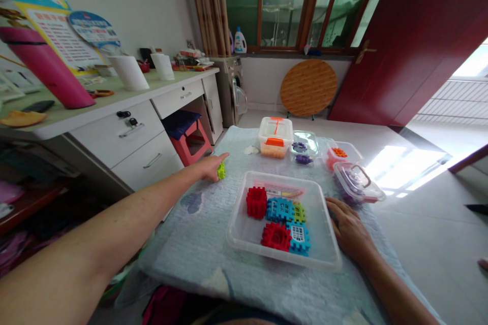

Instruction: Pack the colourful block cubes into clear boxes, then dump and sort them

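My left hand [210,166] reaches out over the left side of the cloth-covered table [198,244] and closes on a small green toy block [221,170], index finger pointing forward. My right hand [348,228] rests flat on the cloth against the right wall of a clear plastic tray [244,233], fingers spread. Inside the tray lie red blocks [256,202], blue blocks [280,209] and a green piece [299,212].
Behind the tray stand a lidded box with orange pieces [275,137], a clear lid with purple pieces [304,144], a box of orange pieces [340,153] and a lidded box [357,183]. A white desk with drawers [125,132] and a red stool [190,142] stand left.
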`<state>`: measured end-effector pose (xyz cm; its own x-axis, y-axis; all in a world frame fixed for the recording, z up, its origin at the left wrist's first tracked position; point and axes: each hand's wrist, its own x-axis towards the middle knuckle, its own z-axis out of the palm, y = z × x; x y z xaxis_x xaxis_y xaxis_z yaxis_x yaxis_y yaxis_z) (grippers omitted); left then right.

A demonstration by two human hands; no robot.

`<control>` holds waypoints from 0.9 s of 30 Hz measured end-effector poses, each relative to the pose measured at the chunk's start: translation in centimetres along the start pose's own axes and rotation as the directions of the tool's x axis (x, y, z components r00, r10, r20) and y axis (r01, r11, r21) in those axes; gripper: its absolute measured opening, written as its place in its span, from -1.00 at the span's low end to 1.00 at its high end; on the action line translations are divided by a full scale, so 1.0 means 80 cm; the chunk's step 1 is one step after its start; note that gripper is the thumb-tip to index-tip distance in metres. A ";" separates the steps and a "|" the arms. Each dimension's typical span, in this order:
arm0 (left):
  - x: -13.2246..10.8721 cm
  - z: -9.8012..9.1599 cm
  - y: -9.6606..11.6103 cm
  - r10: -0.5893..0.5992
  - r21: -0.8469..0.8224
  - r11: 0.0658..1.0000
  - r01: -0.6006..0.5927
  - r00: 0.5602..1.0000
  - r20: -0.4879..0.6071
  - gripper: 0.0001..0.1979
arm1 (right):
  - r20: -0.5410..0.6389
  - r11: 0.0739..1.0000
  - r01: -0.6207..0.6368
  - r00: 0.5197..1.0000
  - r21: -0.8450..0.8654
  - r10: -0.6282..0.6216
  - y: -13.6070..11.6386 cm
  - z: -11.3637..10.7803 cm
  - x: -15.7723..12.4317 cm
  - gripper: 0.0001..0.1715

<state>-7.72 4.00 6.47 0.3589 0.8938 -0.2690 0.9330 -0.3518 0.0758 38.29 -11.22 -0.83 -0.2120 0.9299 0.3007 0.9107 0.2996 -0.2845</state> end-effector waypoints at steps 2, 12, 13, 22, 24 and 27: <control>-0.002 -0.001 0.000 -0.020 0.037 0.999 0.021 1.000 -0.023 0.13 | -0.007 1.000 0.000 1.000 0.000 0.000 0.000 0.000 0.000 -0.55; -0.051 -0.015 -0.002 -0.007 -0.104 0.994 -0.016 0.977 -0.213 0.09 | -0.027 1.000 0.004 1.000 0.002 -0.003 0.001 0.002 0.000 -0.56; -0.061 -0.024 0.001 -0.009 -0.140 0.990 -0.025 0.972 -0.235 0.09 | -0.032 1.000 0.003 0.999 0.004 -0.003 0.001 0.002 0.000 -0.56; -0.159 -0.131 0.121 0.208 -0.240 0.927 -0.288 0.928 -0.310 0.01 | -0.014 1.000 -0.005 1.000 -0.006 0.005 0.002 0.002 0.000 -0.56; -0.166 -0.133 0.160 0.349 -0.222 0.890 -0.398 0.908 -0.231 -0.07 | -0.024 1.000 -0.003 1.000 -0.003 0.003 0.001 0.002 0.001 -0.56; -0.159 -0.118 0.205 0.594 -0.153 0.776 -0.612 0.791 -0.149 -0.14 | -0.030 1.000 0.001 1.000 0.002 -0.001 -0.001 0.001 0.001 -0.55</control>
<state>3.26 -10.47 20.21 0.8419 0.5391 -0.0247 0.5085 -0.7772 0.3707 38.15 -11.17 -0.84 -0.2026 0.9227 0.3281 0.9096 0.3014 -0.2860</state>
